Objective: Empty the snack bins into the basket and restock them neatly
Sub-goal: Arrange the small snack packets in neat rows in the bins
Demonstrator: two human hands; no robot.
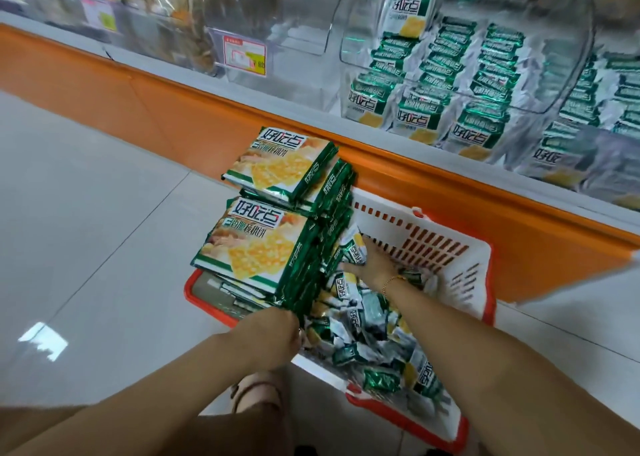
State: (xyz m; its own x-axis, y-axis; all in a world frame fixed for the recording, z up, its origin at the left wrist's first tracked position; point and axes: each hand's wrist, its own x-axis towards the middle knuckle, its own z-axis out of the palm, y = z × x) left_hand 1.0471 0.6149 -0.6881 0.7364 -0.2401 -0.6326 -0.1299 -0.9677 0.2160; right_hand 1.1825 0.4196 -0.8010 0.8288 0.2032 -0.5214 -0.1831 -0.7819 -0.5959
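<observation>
A white basket (450, 247) with an orange rim stands on the floor below the shelf. Loose small green-and-white snack packets (367, 320) fill its bottom. Two stacks of large green cracker packs (256, 244) rest across the basket's left side. My right hand (372, 258) reaches deep into the basket and grips one small packet (353, 247). My left hand (277, 327) is at the near edge of the stacks, its fingers hidden among the packets. Clear snack bins (485, 74) on the shelf hold neat rows of the small packets.
An orange shelf front (450, 192) runs diagonally behind the basket. More clear bins (242, 40) with price tags stand to the left. Grey floor tiles (86, 230) spread out on the left. My foot in a sandal (256, 396) is just in front of the basket.
</observation>
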